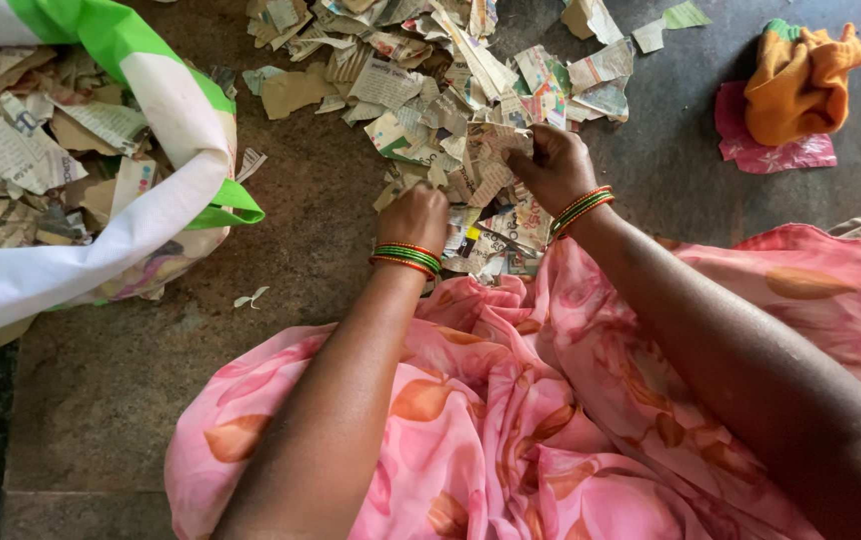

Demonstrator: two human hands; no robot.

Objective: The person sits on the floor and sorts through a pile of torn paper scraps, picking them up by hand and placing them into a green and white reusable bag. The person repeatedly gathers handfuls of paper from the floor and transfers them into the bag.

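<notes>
A heap of torn newspaper pieces [421, 90] lies on the stone floor in front of me. My left hand [415, 216] is closed over scraps at the near edge of the heap. My right hand [551, 165] grips a bunch of paper pieces [496, 160] just to the right of it. Both wrists carry red, green and gold bangles. A pink flowered cloth [551, 420] covers my lap below the hands.
A white and green woven bag [151, 190] full of torn paper stands at the left. An orange cloth [801, 85] on a pink flowered rag [771, 150] lies at the top right. Grey stone floor [111, 380] shows at the lower left.
</notes>
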